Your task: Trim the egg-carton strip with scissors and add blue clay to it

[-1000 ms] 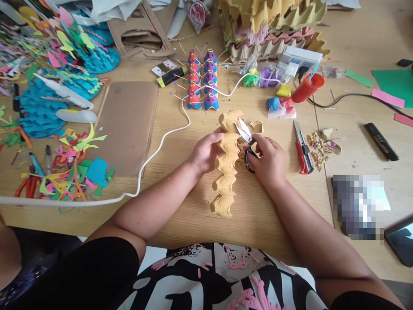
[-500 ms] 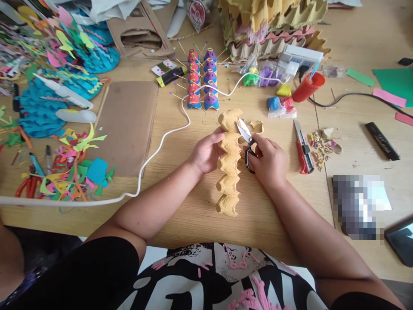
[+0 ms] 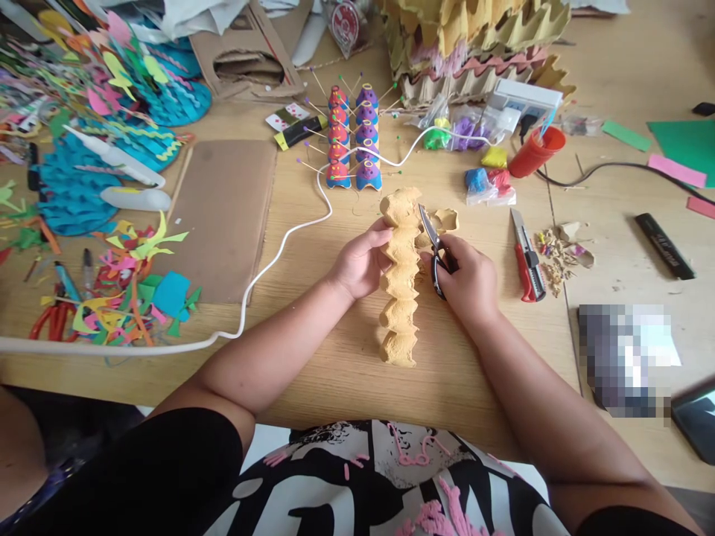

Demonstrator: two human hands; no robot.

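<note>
While both forearms point(image 3: 290, 339) reach in from the near side, a phone point(image 3: 698, 420), well R of the yellow carton strip point(image 3: 400, 286), is cut off by the frame; a pixelated patch b/w them hides whatever's under it. Strip itself runs near-to-far b/w the hands; can't tell if its near end touches the table point(image 3: 335, 372). L hand point(image 3: 363, 260), on the strip's L side, pinches its far half, thumb along the edge, other fingertips hidden behind it. R hand point(image 3: 472, 279), just R of the strip, is curled round black-handled scissors point(image 3: 436, 246), knuckles up; blades angle twd strip's far end, contact unclear, & finger placement in the loops is hidden. Carton scrap point(image 3: 448, 220) lies beyond the scissors, R of strip's far end, partly covered. Well beyond the strip, egg-tray stack point(image 3: 474, 74) is cut off at top.
</note>
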